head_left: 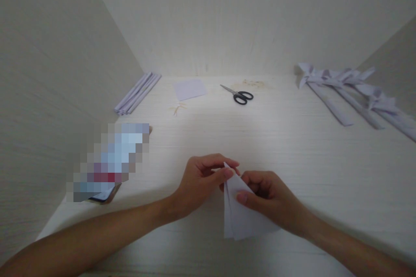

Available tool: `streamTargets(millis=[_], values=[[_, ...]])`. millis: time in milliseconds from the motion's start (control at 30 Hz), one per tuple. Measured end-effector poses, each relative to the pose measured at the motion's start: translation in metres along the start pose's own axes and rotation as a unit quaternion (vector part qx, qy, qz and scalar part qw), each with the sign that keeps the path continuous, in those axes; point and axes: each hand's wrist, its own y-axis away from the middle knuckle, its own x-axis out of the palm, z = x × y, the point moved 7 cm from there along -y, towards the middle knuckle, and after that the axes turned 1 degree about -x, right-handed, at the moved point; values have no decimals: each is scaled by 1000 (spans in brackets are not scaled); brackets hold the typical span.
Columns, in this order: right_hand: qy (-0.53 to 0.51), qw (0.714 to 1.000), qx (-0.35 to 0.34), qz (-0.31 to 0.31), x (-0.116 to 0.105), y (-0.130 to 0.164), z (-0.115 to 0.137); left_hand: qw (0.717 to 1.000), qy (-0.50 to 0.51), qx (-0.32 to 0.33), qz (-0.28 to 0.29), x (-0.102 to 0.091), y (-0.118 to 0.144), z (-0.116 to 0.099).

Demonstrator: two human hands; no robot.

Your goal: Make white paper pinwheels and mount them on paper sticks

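Observation:
A folded white sheet of paper (247, 220) is held just above the table, its narrow tip at the top and its layers fanning out below. My left hand (208, 177) pinches it near the tip between thumb and fingers. Lower on the right side, my right hand (266, 190) grips the same paper, thumb flat on the front and fingers curled behind. The fingertips behind the paper are partly hidden.
Scissors with black handles (238, 94) lie at the back beside a flat paper square (190, 89). Rolled paper sticks (138, 94) lie back left, above a pixelated phone (113, 160). Paper pinwheel-like shapes on sticks (341, 78) rest at right. Thin yellowish strips (177, 107) lie near the square.

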Motion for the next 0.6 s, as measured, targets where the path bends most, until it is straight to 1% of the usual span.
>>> streamTargets(millis=[267, 400, 600], values=[[35, 999, 6, 8, 4, 3, -2, 1000, -14, 23, -4, 0, -2, -3], [56, 998, 4, -4, 2, 2, -3, 1000, -20, 16, -14, 0, -1, -4], [77, 997, -5, -20, 2, 3, -2, 999, -28, 10, -15, 1, 1, -4]])
